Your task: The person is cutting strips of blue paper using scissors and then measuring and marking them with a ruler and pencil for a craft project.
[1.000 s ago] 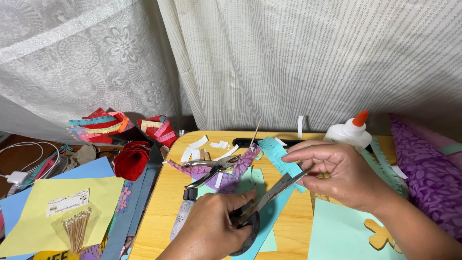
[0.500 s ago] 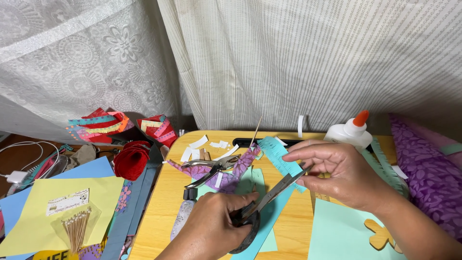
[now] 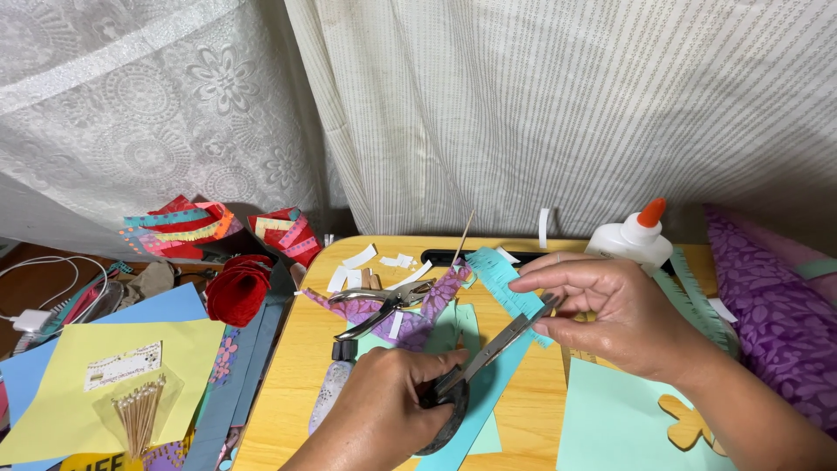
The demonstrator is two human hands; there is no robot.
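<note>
My left hand (image 3: 388, 410) grips the dark handles of a pair of scissors (image 3: 488, 353), whose blades point up and right. My right hand (image 3: 610, 314) pinches a teal paper strip (image 3: 506, 283) with a fringed edge, held against the scissor blades. The strip runs down under my left hand over the small wooden table (image 3: 296, 366). A metal hole punch (image 3: 379, 305) lies on a purple patterned paper piece (image 3: 427, 310) just left of the strip.
A white glue bottle (image 3: 632, 240) with an orange cap stands at the table's back right. White paper scraps (image 3: 362, 262) lie near the back edge. A red paper roll (image 3: 235, 292), yellow sheet (image 3: 83, 384) and bag of wooden sticks (image 3: 139, 414) sit left. Light green sheet (image 3: 610, 419) lies right.
The scissor blades have shifted slightly along the fringed teal strip; both hands stay almost in the same place.
</note>
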